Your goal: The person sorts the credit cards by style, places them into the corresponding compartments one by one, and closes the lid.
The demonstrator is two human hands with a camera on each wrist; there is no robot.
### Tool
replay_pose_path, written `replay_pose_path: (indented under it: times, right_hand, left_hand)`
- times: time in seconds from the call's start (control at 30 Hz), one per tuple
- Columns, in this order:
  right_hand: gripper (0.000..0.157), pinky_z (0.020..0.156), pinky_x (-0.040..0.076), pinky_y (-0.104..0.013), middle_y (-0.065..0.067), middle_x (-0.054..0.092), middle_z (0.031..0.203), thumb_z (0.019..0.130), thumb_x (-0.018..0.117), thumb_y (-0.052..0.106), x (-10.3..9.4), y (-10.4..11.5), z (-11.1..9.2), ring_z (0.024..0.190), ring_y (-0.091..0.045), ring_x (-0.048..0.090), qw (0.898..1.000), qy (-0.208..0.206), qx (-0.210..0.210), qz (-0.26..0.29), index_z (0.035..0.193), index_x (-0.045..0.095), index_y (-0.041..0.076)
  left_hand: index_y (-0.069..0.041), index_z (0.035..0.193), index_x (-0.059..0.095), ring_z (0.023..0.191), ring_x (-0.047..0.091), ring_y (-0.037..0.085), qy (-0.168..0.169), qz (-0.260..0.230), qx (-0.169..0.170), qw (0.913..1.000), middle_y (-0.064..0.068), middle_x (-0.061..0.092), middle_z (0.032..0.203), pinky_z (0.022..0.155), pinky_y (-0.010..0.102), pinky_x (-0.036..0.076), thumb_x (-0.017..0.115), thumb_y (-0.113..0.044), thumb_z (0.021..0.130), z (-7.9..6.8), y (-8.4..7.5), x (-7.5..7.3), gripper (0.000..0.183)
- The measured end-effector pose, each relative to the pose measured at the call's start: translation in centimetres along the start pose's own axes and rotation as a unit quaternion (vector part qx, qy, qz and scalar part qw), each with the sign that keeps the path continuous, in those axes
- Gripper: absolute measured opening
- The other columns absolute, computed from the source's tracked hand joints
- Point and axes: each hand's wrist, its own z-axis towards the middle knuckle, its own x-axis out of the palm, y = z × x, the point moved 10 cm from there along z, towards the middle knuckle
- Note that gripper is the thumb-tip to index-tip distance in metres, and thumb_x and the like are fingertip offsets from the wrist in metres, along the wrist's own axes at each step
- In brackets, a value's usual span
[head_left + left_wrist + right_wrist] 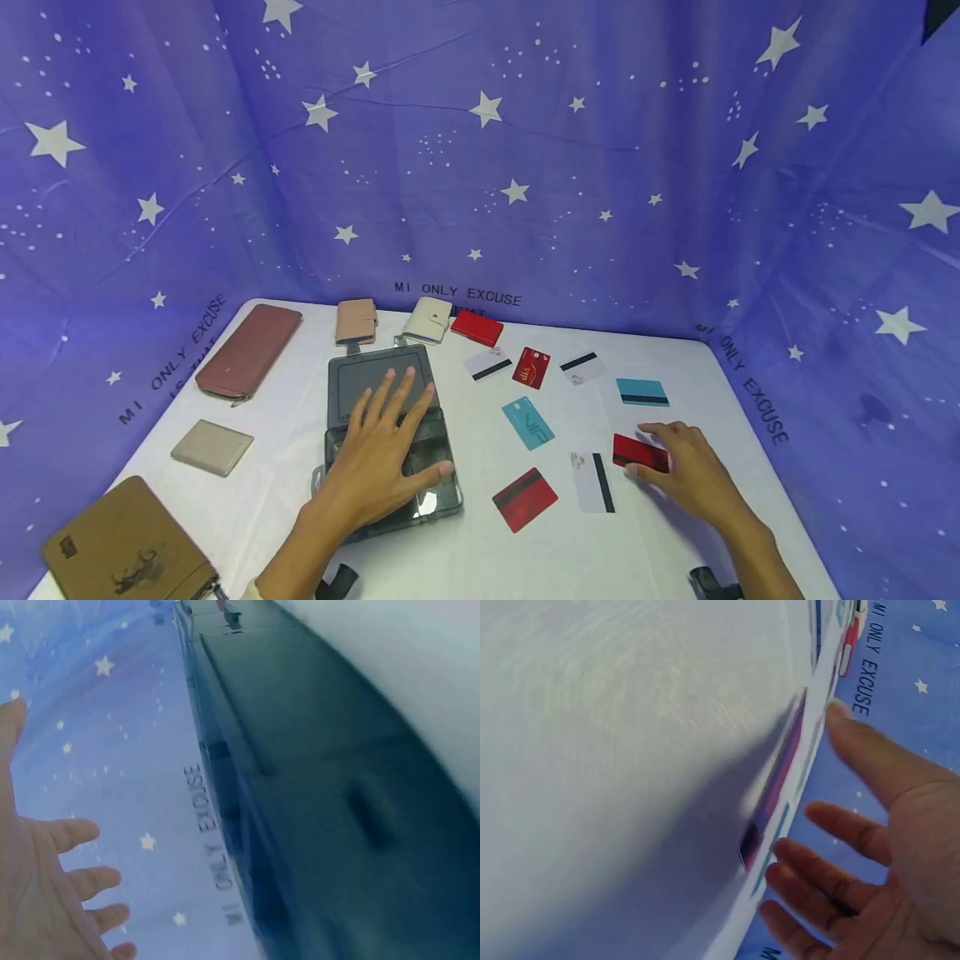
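Note:
My left hand (382,458), fingers spread, is over a dark translucent plastic box (442,433) with its lid raised toward the back. Its compartments are partly hidden under the palm. On the right, my right hand (693,471) has thumb and fingers parted around a red card (637,452) with a dark stripe. In the right wrist view this card (780,780) appears edge-on between the thumb and the relaxed fingers. Nearest to it are a white striped card (587,483) and a blue striped card (642,392).
More cards lie mid-table, including a red card (525,500) and a blue VIP card (528,423). Small card holders (356,321) line the back. At left are a long brown wallet (251,350), a beige wallet (213,447) and a brown pouch (127,542). A starry curtain (480,167) surrounds the table.

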Motion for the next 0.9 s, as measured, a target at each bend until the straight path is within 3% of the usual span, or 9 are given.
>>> replay_pose_path:
  times: [0.17, 0.47, 0.67, 0.8, 0.9]
  right_hand:
    - [0.064, 0.080, 0.048, -0.048, -0.011, 0.055, 0.102, 0.073, 0.087, 0.040, 1.0, -0.3, 0.7, 0.098, -0.029, 0.048, 1.000, 0.013, 0.016, -0.003, 0.122, 0.064, 0.007]
    - [0.047, 0.071, 0.041, -0.037, -0.007, 0.058, 0.091, 0.067, 0.092, 0.026, 0.8, -0.2, 1.5, 0.086, -0.024, 0.051, 1.000, 0.007, 0.018, 0.018, 0.098, 0.061, 0.009]
    - [0.031, 0.064, 0.039, -0.031, 0.002, 0.062, 0.082, 0.077, 0.086, 0.017, -0.5, 1.2, 1.9, 0.073, -0.017, 0.052, 0.999, -0.039, -0.009, 0.025, 0.090, 0.058, 0.018]
    - [0.023, 0.057, 0.040, -0.025, 0.004, 0.064, 0.080, 0.086, 0.077, 0.011, -1.5, 3.4, 1.8, 0.064, -0.010, 0.050, 0.995, -0.076, -0.042, 0.058, 0.099, 0.059, 0.018]
    - [0.038, 0.054, 0.043, -0.021, 0.003, 0.062, 0.081, 0.088, 0.074, 0.008, -1.9, 5.5, 1.6, 0.062, -0.009, 0.050, 0.990, -0.086, -0.071, 0.090, 0.121, 0.059, 0.020]
  left_hand:
    - [-0.029, 0.160, 0.020, 0.155, 0.010, 0.033, -0.001, -0.045, -0.038, 0.9983, 0.004, 0.012, 0.168, 0.121, 0.060, 0.013, 0.050, -0.077, 0.086, -2.3, 2.2, -0.4, 0.093]
    - [-0.026, 0.156, 0.034, 0.147, 0.025, 0.039, -0.033, -0.110, -0.115, 0.9867, 0.011, 0.030, 0.162, 0.106, 0.061, 0.024, 0.068, -0.056, 0.088, -6.8, 6.9, -1.1, 0.082]
    - [-0.027, 0.154, 0.038, 0.138, 0.035, 0.043, -0.072, -0.151, -0.145, 0.9751, 0.017, 0.039, 0.156, 0.098, 0.065, 0.028, 0.076, -0.039, 0.087, -9.4, 9.0, -1.3, 0.078]
    - [-0.020, 0.152, 0.042, 0.133, 0.040, 0.043, -0.083, -0.183, -0.145, 0.9688, 0.020, 0.046, 0.149, 0.099, 0.066, 0.032, 0.076, -0.026, 0.088, -10.6, 9.6, -1.1, 0.072]
    - [-0.014, 0.150, 0.044, 0.132, 0.044, 0.041, -0.078, -0.195, -0.144, 0.9670, 0.018, 0.050, 0.146, 0.100, 0.064, 0.036, 0.074, -0.018, 0.090, -11.2, 9.8, -0.9, 0.067]
